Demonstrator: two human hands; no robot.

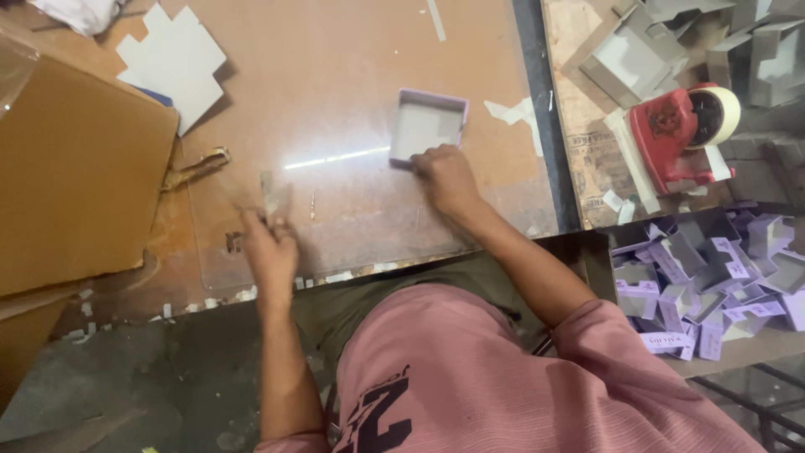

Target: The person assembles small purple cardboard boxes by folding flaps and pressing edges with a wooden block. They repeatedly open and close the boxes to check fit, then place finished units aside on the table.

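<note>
A small open box tray (426,126) with lilac edges and a grey inside lies on the brown table (335,67). My right hand (444,176) rests on the table and touches the tray's near edge with closed fingers. My left hand (268,247) is at the near edge of the table, on a clear plastic sheet (369,226), and pinches a thin flat strip (270,197) that stands up from its fingers. The strip is blurred.
A large brown carton (75,176) stands at the left. White cut cardboard blanks (172,59) lie at the back left. A red tape dispenser (679,130) and grey folded boxes (625,59) are at the right. Several lilac boxes (713,277) fill a bin at the lower right.
</note>
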